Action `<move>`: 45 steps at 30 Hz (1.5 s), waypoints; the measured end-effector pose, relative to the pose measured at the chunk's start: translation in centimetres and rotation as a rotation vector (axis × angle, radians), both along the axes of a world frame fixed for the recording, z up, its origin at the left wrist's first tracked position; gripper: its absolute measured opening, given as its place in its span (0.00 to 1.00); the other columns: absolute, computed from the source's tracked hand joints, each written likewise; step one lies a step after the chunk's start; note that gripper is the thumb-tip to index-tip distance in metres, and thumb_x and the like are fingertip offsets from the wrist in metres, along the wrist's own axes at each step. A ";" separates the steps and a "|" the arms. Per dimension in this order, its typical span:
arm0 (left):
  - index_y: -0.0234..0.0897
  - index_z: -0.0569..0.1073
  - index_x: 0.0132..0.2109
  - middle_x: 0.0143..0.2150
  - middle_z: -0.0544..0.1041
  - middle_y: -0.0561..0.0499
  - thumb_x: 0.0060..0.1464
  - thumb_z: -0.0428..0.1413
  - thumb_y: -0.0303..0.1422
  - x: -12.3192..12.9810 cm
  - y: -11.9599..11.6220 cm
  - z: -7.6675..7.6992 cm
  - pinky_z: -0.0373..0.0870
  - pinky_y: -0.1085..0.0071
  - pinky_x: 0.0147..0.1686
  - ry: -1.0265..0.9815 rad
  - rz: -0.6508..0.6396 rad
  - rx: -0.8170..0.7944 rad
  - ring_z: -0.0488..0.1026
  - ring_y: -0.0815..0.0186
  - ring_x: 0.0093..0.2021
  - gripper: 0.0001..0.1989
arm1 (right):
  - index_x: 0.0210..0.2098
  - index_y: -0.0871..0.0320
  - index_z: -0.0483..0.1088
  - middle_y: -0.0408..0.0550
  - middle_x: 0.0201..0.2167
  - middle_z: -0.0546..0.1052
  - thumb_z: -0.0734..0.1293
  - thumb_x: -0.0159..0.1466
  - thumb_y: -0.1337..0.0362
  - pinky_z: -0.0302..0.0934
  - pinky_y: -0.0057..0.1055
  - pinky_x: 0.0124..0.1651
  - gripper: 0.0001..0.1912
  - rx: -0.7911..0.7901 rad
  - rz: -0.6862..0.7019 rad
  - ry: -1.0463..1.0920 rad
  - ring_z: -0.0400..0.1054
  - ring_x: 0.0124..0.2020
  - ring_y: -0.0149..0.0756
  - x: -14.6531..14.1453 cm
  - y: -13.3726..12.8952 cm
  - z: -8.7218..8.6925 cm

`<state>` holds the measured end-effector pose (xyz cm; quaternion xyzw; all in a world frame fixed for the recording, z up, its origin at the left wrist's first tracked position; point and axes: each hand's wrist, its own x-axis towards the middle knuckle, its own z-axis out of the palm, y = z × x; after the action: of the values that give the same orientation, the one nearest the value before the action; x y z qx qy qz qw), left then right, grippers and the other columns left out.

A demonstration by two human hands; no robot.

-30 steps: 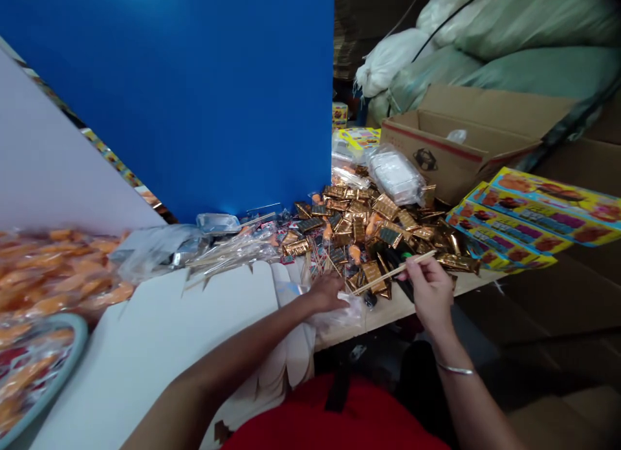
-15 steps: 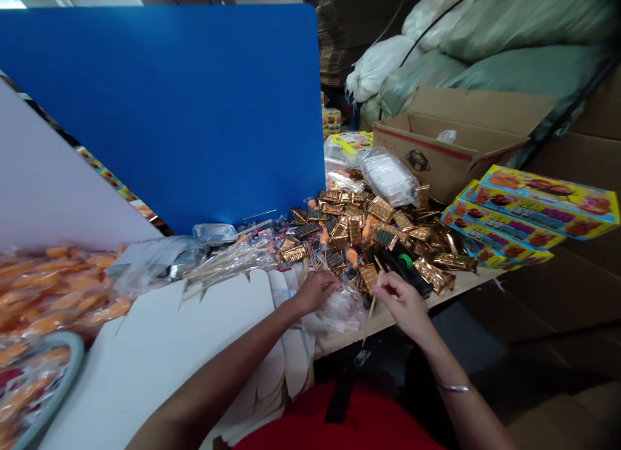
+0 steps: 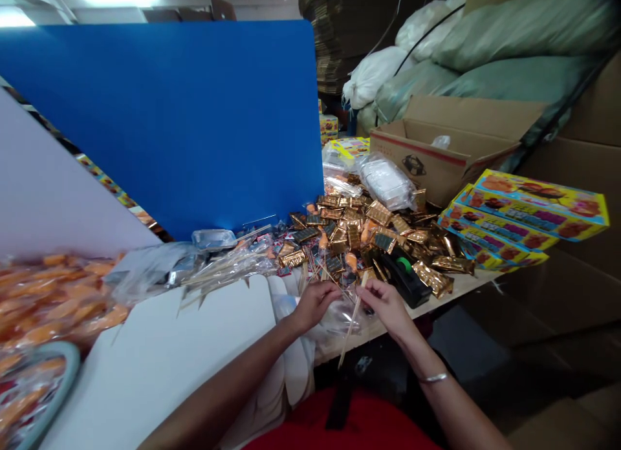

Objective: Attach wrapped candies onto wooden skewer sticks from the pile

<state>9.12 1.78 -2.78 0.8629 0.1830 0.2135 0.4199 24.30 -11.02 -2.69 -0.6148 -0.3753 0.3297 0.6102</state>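
Note:
My right hand (image 3: pixel 383 309) pinches a thin wooden skewer (image 3: pixel 353 327), which slants down and to the left past the hands. My left hand (image 3: pixel 314 306) grips the top of a clear plastic bag (image 3: pixel 339 322), and the two hands nearly touch. Just beyond them lies a heap of gold foil packets (image 3: pixel 354 233) on a light wooden table (image 3: pixel 436 301). A black device with a green button (image 3: pixel 400 275) rests at the heap's right side, close to my right hand.
A bundle of skewers in plastic (image 3: pixel 228 266) lies left of the heap, before a blue board (image 3: pixel 160 120). A white card sheet (image 3: pixel 169 353) and bagged orange sweets (image 3: pixel 58 301) are at left. Printed yellow boxes (image 3: pixel 528 211) and an open cardboard box (image 3: pixel 427 152) stand at right.
My right hand has moved left toward my left hand, and the skewer has swung from nearly level to pointing downward. The black device now shows fully, and the view has tilted upward.

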 end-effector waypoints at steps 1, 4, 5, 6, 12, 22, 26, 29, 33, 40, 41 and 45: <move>0.35 0.75 0.32 0.29 0.77 0.49 0.61 0.49 0.39 -0.1 0.1 0.1 0.66 0.71 0.36 -0.006 0.018 0.013 0.71 0.66 0.31 0.16 | 0.23 0.59 0.67 0.39 0.18 0.66 0.68 0.57 0.52 0.54 0.25 0.24 0.17 0.014 -0.030 0.056 0.59 0.20 0.28 0.4 -0.2 0.1; 0.36 0.77 0.37 0.34 0.79 0.47 0.61 0.49 0.39 -0.8 0.6 0.8 0.67 0.70 0.40 -0.054 0.089 -0.037 0.73 0.64 0.36 0.16 | 0.27 0.59 0.69 0.40 0.20 0.70 0.71 0.55 0.53 0.59 0.25 0.25 0.15 0.119 -0.201 0.197 0.63 0.21 0.28 2.2 -1.3 1.2; 0.36 0.77 0.38 0.37 0.79 0.47 0.61 0.49 0.39 -1.1 0.8 1.1 0.68 0.69 0.42 -0.073 0.095 -0.081 0.74 0.63 0.38 0.16 | 0.28 0.59 0.69 0.40 0.21 0.71 0.71 0.54 0.54 0.60 0.24 0.25 0.14 0.179 -0.277 0.231 0.63 0.21 0.28 2.8 -1.7 1.9; 0.37 0.78 0.39 0.39 0.80 0.47 0.61 0.49 0.40 -1.4 1.0 1.4 0.68 0.69 0.43 -0.090 0.090 -0.133 0.74 0.62 0.40 0.16 | 0.29 0.58 0.69 0.40 0.22 0.72 0.72 0.54 0.55 0.61 0.24 0.25 0.14 0.248 -0.357 0.248 0.64 0.21 0.27 3.4 -2.2 2.6; 0.36 0.79 0.40 0.41 0.80 0.47 0.59 0.51 0.41 -2.4 1.3 3.1 0.67 0.66 0.48 -0.113 0.044 -0.383 0.75 0.60 0.44 0.16 | 0.32 0.58 0.68 0.41 0.25 0.73 0.69 0.59 0.58 0.65 0.26 0.28 0.10 0.501 -0.666 0.005 0.68 0.22 0.28 3.1 -3.1 7.3; 0.35 0.80 0.38 0.35 0.79 0.48 0.57 0.53 0.43 -2.5 0.9 3.7 0.67 0.67 0.45 -0.118 0.073 -0.380 0.73 0.61 0.39 0.17 | 0.31 0.57 0.68 0.41 0.25 0.73 0.66 0.63 0.62 0.67 0.25 0.29 0.05 0.506 -0.512 -0.228 0.70 0.25 0.29 0.3 -1.3 9.1; 0.35 0.79 0.39 0.37 0.79 0.48 0.57 0.54 0.43 -2.6 1.0 3.4 0.66 0.69 0.44 -0.117 0.054 -0.372 0.73 0.61 0.40 0.17 | 0.32 0.57 0.68 0.42 0.27 0.73 0.65 0.63 0.63 0.66 0.26 0.29 0.05 0.504 -0.462 -0.230 0.70 0.26 0.30 0.0 -1.0 8.9; 0.35 0.79 0.39 0.37 0.79 0.48 0.57 0.53 0.43 -2.6 1.0 3.4 0.66 0.69 0.43 -0.112 0.036 -0.351 0.73 0.62 0.40 0.17 | 0.33 0.56 0.68 0.42 0.28 0.72 0.65 0.64 0.63 0.66 0.27 0.31 0.04 0.485 -0.400 -0.198 0.69 0.27 0.30 -0.9 -0.3 7.8; 0.34 0.79 0.39 0.35 0.78 0.48 0.59 0.52 0.42 -2.4 0.9 3.6 0.67 0.69 0.41 -0.152 0.016 -0.320 0.73 0.63 0.38 0.16 | 0.31 0.57 0.70 0.46 0.32 0.73 0.65 0.63 0.63 0.66 0.29 0.35 0.05 0.402 -0.205 -0.272 0.69 0.34 0.34 -3.6 1.3 4.7; 0.40 0.73 0.53 0.56 0.69 0.44 0.60 0.51 0.40 -4.0 0.8 4.2 0.58 0.60 0.58 -0.237 0.027 -0.134 0.63 0.57 0.58 0.16 | 0.33 0.57 0.70 0.48 0.30 0.76 0.65 0.63 0.56 0.68 0.32 0.35 0.10 0.218 0.015 -0.066 0.72 0.31 0.36 -6.2 2.9 1.7; 0.42 0.67 0.59 0.61 0.64 0.44 0.59 0.53 0.41 -4.8 1.1 3.9 0.54 0.58 0.61 -0.203 0.046 -0.124 0.59 0.56 0.62 0.22 | 0.33 0.57 0.70 0.47 0.29 0.76 0.65 0.62 0.56 0.69 0.33 0.35 0.11 0.208 0.006 -0.034 0.72 0.30 0.36 -5.6 2.9 1.9; 0.43 0.48 0.68 0.68 0.53 0.42 0.58 0.50 0.48 -8.6 2.8 1.9 0.46 0.51 0.64 0.011 0.169 -0.185 0.49 0.52 0.67 0.36 | 0.32 0.57 0.70 0.44 0.27 0.76 0.69 0.58 0.55 0.68 0.30 0.31 0.12 0.203 -0.174 0.056 0.72 0.27 0.35 -1.1 2.0 3.8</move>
<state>0.48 4.62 -0.87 0.8032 0.2762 0.2254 0.4772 23.17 -8.97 1.13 -0.5706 -0.3347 0.2528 0.7060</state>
